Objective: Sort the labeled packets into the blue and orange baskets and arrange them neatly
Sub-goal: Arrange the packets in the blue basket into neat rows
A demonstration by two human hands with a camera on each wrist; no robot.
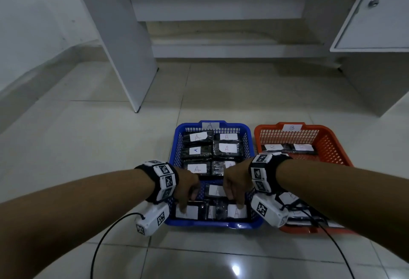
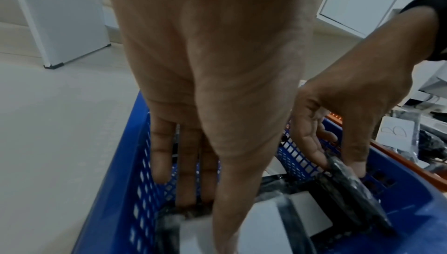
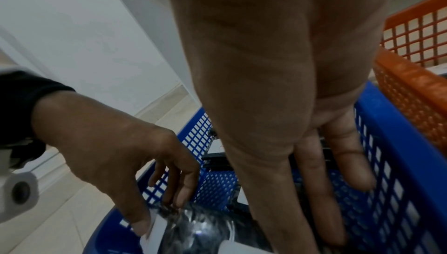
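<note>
The blue basket (image 1: 174, 145), tagged A, holds several black packets with white A labels. Both hands reach into its near end. My left hand (image 1: 187, 198) pinches the top of an upright A packet (image 1: 187, 212) in the near-left corner. Its thumb lies on the white label (image 3: 154, 227) and its fingers (image 2: 186, 162) go down behind the packet. My right hand (image 1: 234, 196) pinches the upright A packet (image 1: 238, 212) beside it, holding its black edge (image 2: 350, 187) between thumb and fingers. The orange basket (image 1: 332, 145), tagged B, holds B-labelled packets (image 1: 303, 147).
The two baskets stand side by side on a pale tiled floor (image 1: 110, 145). A white desk panel (image 1: 124, 57) rises behind on the left and a white cabinet (image 1: 376, 24) on the right. Camera cables (image 1: 106, 239) trail off both wrists.
</note>
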